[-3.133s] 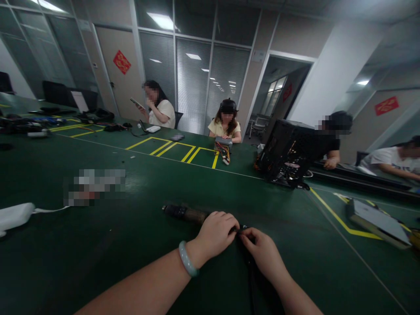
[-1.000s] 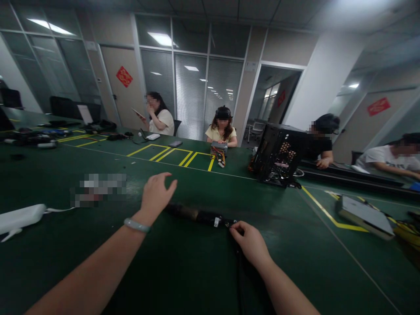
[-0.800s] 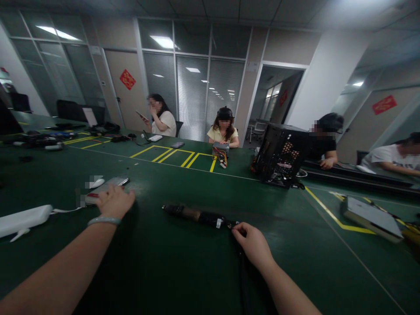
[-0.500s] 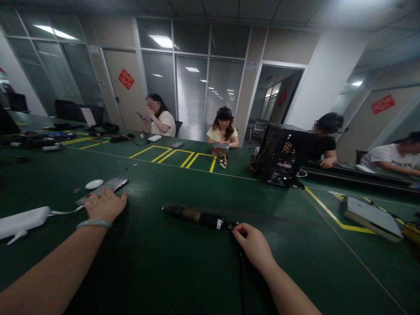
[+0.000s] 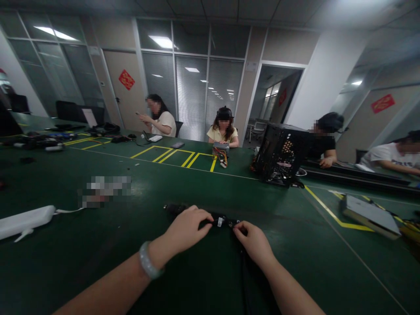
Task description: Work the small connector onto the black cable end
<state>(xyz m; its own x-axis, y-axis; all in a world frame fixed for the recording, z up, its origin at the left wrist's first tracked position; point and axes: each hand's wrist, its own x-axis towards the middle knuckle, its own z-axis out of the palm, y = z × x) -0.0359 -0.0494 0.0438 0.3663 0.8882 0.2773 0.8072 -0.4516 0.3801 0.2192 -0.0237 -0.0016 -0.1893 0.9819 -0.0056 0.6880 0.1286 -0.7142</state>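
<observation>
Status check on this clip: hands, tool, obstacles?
Left hand over black tool. Right hand pinches its cord end. Tool lies on table. Computer case beyond, apart.

Two bare hands are counted, one left hand [image 5: 187, 226] and one right hand [image 5: 255, 241]; one bracelet [image 5: 148, 261]; one long black item [image 5: 174, 210]. Four other people [image 5: 164, 122] are seen. Three red signs [image 5: 126, 79] are noted. One large white bar [image 5: 28, 221] is logged. One black computer case [image 5: 278, 153], one silver box [image 5: 370, 215] and one grey unit with coloured wires [image 5: 221, 147] are tallied. Dark items heaped at far left [image 5: 33, 141] cannot be counted.
</observation>
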